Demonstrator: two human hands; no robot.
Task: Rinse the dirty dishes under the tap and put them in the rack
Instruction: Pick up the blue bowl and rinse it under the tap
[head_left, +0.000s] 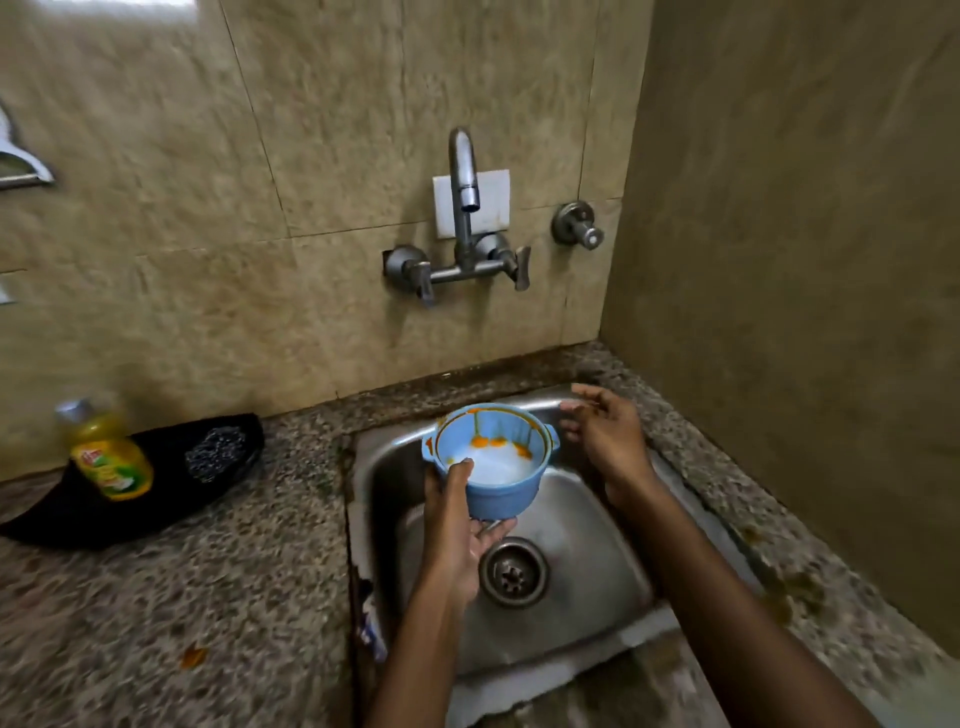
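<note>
Only blurred label on bottle (110, 457)

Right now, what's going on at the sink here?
A person is holding a blue bowl over the steel sink with the left hand, thumb over the rim and fingers under its base. The bowl has orange food streaks inside. The right hand is open, hovering beside the bowl without touching it. No water is coming from the tap. A yellow soap bottle stands on the counter to the left.
</note>
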